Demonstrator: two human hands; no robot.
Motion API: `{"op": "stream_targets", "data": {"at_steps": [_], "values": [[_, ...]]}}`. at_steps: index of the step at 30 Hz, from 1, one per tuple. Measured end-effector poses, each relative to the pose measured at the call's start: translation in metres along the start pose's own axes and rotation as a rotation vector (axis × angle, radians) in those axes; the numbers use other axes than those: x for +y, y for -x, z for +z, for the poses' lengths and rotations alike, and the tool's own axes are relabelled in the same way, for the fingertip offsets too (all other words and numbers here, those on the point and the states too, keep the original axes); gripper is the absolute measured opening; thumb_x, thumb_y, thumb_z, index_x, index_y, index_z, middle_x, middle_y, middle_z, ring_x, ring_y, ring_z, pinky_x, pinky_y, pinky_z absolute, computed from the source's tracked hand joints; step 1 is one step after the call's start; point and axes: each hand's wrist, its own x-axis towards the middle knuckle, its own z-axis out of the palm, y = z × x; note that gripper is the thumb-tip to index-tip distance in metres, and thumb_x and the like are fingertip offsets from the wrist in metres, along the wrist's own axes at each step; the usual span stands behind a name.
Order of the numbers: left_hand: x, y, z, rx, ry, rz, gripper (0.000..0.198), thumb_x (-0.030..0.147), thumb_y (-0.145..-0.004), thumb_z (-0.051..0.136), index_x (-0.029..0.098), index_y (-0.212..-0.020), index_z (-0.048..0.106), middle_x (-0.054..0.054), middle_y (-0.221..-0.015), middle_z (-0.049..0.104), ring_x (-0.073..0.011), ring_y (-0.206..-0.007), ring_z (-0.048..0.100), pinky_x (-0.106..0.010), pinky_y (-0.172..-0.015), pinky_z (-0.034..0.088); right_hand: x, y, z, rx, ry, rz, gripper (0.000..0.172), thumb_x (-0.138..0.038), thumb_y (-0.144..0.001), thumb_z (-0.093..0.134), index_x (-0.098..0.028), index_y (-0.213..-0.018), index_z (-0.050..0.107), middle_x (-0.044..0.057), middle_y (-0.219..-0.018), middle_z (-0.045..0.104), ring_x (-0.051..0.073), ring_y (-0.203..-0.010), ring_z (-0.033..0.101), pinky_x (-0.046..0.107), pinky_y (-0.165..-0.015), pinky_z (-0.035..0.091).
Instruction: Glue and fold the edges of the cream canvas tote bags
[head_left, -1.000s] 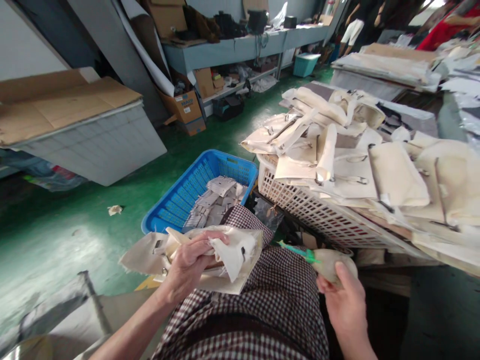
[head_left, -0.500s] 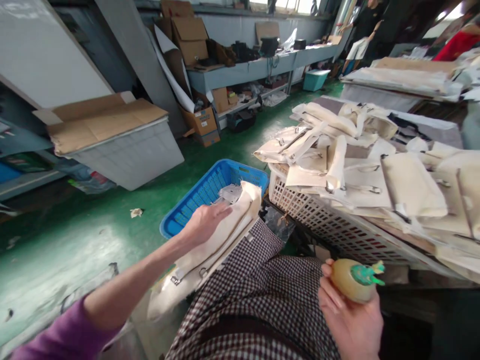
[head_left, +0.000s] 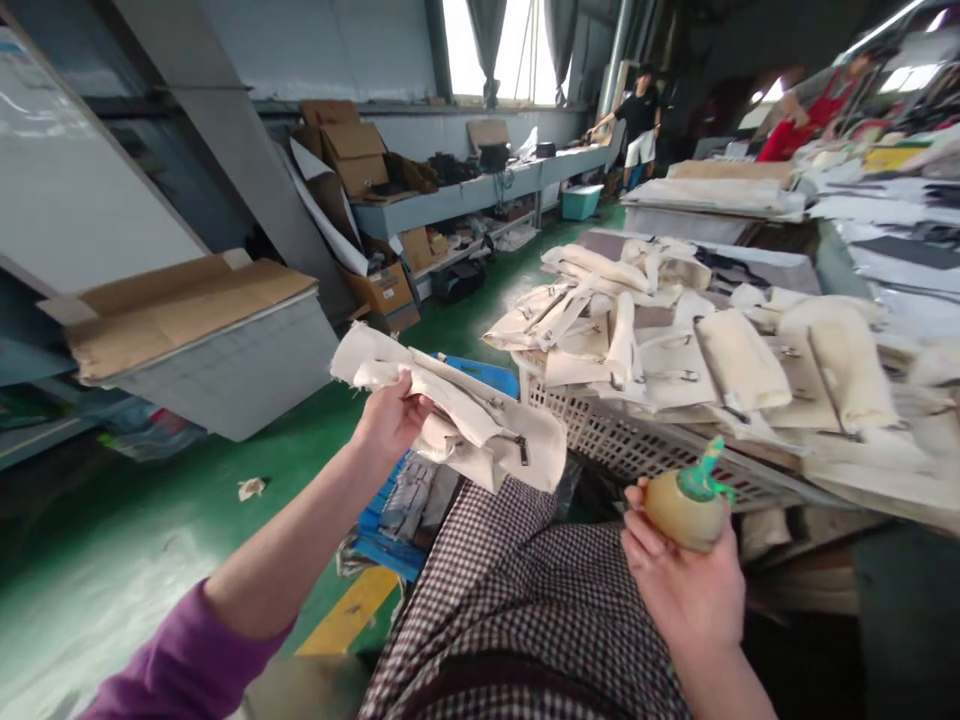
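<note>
Left hand (head_left: pixel 391 420) has lifted the cream fabric bag (head_left: pixel 465 420) above the blue basket (head_left: pixel 480 375), fingers clamped on its folds, right hand (head_left: pixel 686 590) beside the basket, wrapped around a green-tipped squeeze bottle (head_left: pixel 686 505)

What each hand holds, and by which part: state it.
Left hand pinches the cream fabric piece near its left end; right hand cups the squeeze bottle by its round body.
</note>
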Motion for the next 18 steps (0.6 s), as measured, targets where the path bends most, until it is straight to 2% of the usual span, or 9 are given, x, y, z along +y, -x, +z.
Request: {"op": "stream_targets", "data": {"at_steps": [5,7,9,13,16,18], "values": [[-0.003,0.015,0.017,0.004,0.017,0.02,0.027,0.009,-0.102,0.04,0.012,-0.079,0.055,0.001,-0.058,0.058,-0.0058,-0.044,0.056,-0.012,-0.043,0.053,-0.004,-0.003,0.012,-0.094,0.018,-0.109,0.053,-0.064,-0.086,0.058,-0.015,-0.099,0.071,0.009,-0.09,0.071,0.008,-0.053,0.047,0.019,-0.046,0.045],[-0.005,0.023,0.021,-0.003,0.021,0.017,0.028,0.008,-0.102,0.039,0.011,-0.079,0.055,0.0,-0.059,0.059,-0.0058,-0.045,0.058,-0.012,-0.045,0.055,-0.003,-0.005,0.017,-0.131,0.031,-0.167,0.051,-0.064,-0.085,0.059,-0.016,-0.098,0.071,0.009,-0.088,0.072,0.011,-0.059,0.054,0.021,-0.052,0.049],[-0.008,0.034,0.023,-0.01,0.022,0.009,0.03,0.008,-0.102,0.038,0.01,-0.078,0.055,-0.001,-0.059,0.061,-0.006,-0.046,0.059,-0.012,-0.047,0.056,0.0,-0.009,0.024,-0.165,0.028,-0.199,0.05,-0.065,-0.085,0.059,-0.018,-0.098,0.072,0.009,-0.09,0.073,0.015,-0.073,0.063,0.025,-0.063,0.055],[-0.016,0.058,0.018,-0.034,0.014,-0.03,0.033,0.006,-0.101,0.036,0.008,-0.077,0.059,-0.007,-0.064,0.067,-0.0082,-0.052,0.064,-0.013,-0.051,0.059,0.009,-0.018,0.043,-0.22,-0.008,-0.205,0.056,-0.07,-0.085,0.056,-0.019,-0.099,0.074,0.008,-0.098,0.075,0.022,-0.098,0.069,0.033,-0.084,0.058],[-0.02,0.074,0.01,-0.048,-0.005,-0.07,0.034,0.006,-0.101,0.036,0.006,-0.078,0.061,-0.01,-0.067,0.069,-0.0091,-0.055,0.067,-0.014,-0.053,0.06,0.017,-0.024,0.054,-0.267,0.005,-0.18,0.065,-0.074,-0.083,0.053,-0.015,-0.099,0.075,0.012,-0.098,0.076,0.029,-0.102,0.069,0.042,-0.088,0.057],[-0.02,0.082,0.004,-0.057,-0.042,-0.082,0.034,0.006,-0.1,0.038,0.007,-0.076,0.061,-0.008,-0.064,0.069,-0.009,-0.053,0.066,-0.014,-0.052,0.06,0.02,-0.027,0.055,-0.267,-0.005,-0.124,0.068,-0.075,-0.081,0.056,-0.013,-0.101,0.075,0.013,-0.097,0.076,0.03,-0.102,0.069,0.043,-0.088,0.057]]}}
